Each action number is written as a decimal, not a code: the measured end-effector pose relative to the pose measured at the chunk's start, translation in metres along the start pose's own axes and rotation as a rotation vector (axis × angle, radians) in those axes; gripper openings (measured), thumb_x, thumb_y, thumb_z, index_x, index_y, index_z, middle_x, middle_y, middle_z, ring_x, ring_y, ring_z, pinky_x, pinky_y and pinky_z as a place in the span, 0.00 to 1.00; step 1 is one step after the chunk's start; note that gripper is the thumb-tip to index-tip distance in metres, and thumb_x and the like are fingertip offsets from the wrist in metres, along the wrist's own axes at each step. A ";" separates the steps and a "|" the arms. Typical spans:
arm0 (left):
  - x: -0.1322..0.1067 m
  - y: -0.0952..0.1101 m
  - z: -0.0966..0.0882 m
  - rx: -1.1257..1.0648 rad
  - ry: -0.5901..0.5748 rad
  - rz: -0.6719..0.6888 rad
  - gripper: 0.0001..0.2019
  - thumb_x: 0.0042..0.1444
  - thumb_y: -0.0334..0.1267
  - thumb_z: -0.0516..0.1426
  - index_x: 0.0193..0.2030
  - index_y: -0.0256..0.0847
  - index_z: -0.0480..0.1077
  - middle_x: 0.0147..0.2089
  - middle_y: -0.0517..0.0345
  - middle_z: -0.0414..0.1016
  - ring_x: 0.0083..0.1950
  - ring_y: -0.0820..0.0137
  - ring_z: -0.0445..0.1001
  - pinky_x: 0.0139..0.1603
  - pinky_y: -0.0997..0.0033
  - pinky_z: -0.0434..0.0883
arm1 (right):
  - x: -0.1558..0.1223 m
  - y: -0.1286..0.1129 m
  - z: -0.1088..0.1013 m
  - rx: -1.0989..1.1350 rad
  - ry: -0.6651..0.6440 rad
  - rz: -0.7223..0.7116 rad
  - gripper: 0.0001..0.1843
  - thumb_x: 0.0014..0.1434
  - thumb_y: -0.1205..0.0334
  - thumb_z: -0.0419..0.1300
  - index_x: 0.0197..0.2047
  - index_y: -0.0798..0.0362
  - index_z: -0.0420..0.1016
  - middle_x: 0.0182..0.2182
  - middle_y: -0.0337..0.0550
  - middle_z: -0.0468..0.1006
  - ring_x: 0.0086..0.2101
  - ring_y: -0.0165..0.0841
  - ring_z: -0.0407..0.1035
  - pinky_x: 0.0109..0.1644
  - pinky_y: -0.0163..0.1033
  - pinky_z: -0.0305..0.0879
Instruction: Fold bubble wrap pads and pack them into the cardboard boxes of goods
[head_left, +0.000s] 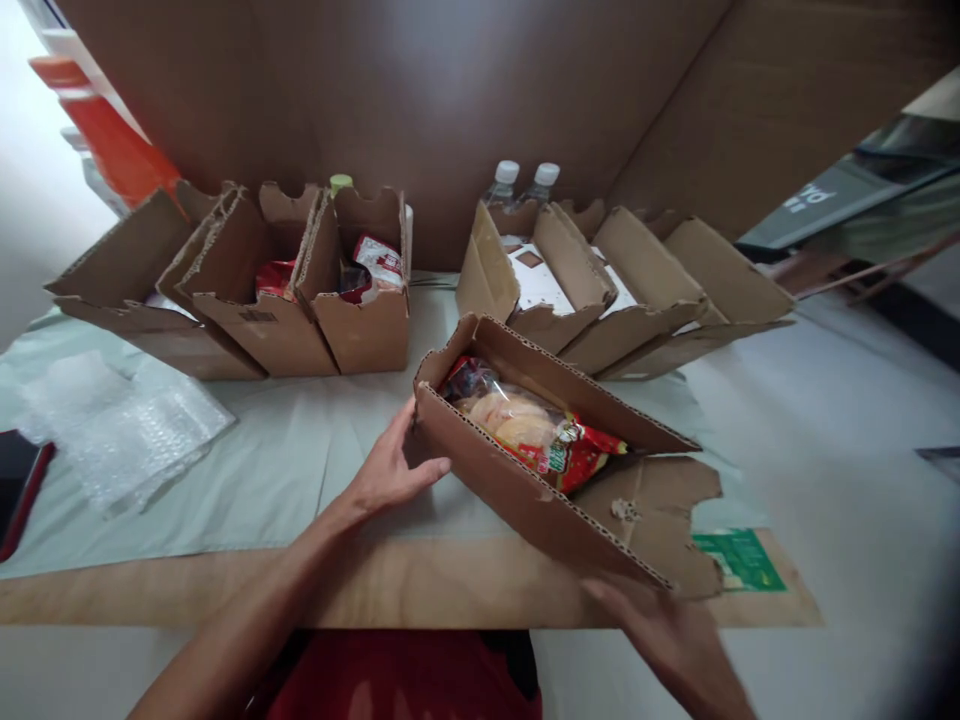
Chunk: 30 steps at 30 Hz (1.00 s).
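Observation:
An open-topped cardboard box (pixel 517 470) sits at an angle near the table's front edge, its flap (pixel 652 505) folded out at the right end. Inside lies a clear and red packet (pixel 525 425) with round, pale, biscuit-like pieces showing. My left hand (pixel 394 465) is at the box's left end, fingers round the corner and thumb along the near side. My right hand (pixel 667 625) is by the lower right side of the box, smeared by motion. Its fingers are partly hidden by the box, so their grip is unclear.
Behind stand two rows of cardboard boxes, left (pixel 360 330) and right (pixel 555 325), some holding packets. White-capped bottles (pixel 506 185) and an orange bottle (pixel 112 130) rise behind them. Bubble wrap (pixel 124 430) and a dark, red-edged device (pixel 19 490) lie at left.

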<state>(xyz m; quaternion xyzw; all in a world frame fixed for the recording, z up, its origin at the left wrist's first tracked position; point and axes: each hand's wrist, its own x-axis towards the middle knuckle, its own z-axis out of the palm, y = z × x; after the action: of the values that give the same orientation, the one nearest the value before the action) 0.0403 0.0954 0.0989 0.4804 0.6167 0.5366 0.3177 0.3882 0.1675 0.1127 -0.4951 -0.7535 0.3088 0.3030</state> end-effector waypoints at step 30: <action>-0.009 -0.022 0.063 0.085 -0.040 0.065 0.47 0.55 0.37 0.61 0.79 0.49 0.46 0.81 0.47 0.48 0.81 0.48 0.50 0.78 0.37 0.55 | 0.121 0.026 0.059 0.497 0.243 0.114 0.30 0.55 0.42 0.70 0.54 0.51 0.75 0.52 0.52 0.81 0.56 0.47 0.72 0.65 0.54 0.65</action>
<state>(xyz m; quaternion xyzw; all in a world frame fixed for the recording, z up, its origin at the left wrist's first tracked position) 0.0950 0.1100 0.0629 0.5240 0.6165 0.5103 0.2916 0.3184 0.2785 0.0747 -0.4806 -0.5839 0.4387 0.4855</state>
